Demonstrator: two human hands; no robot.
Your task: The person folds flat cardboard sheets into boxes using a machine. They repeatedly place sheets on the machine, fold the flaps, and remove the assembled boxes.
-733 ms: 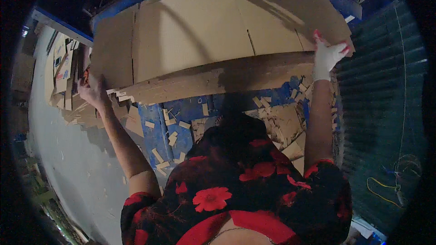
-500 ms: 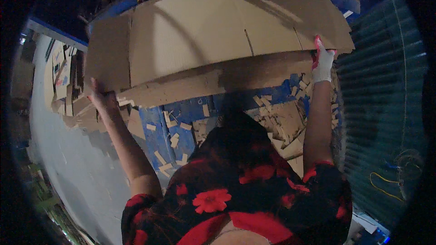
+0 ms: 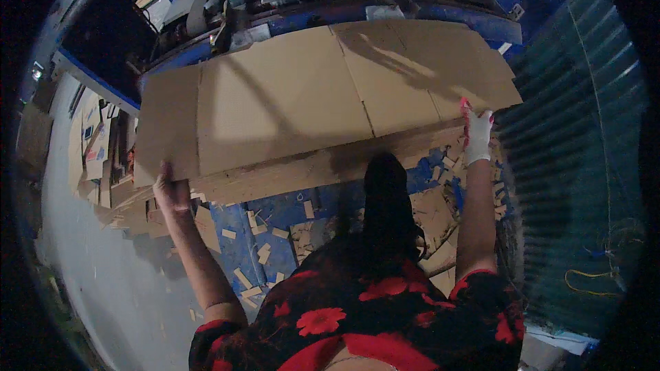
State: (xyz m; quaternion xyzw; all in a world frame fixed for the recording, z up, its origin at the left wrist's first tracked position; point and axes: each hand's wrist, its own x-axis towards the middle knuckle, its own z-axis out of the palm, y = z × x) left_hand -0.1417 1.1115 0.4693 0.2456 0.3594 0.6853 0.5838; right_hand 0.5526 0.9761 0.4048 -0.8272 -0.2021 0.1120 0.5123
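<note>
A wide brown cardboard box blank [image 3: 275,103], scored with crease lines and short slots, stretches across the view in front of me. My left hand [image 3: 170,191], bare, grips its near left corner with the thumb on top and the fingers hidden underneath. At the near right edge, my right hand [image 3: 478,134] in a white and pink glove holds the blank in the same way. Below its near edge shows more brown cardboard [image 3: 275,185]; whether this is a stack or a fold I cannot tell.
Beyond the blank stands a blue machine [image 3: 454,24] with rollers. Cardboard scraps [image 3: 265,253] litter the blue floor surface [image 3: 230,216]. More cardboard pieces [image 3: 103,158] are piled at left, and a corrugated green wall [image 3: 564,144] runs along the right. My dark-clad leg [image 3: 386,199] reaches forward.
The blank and both hands now appear lower in the picture, and more of the machine shows beyond. My leg has come forward beneath the blank's near edge. Both hands keep their grip.
</note>
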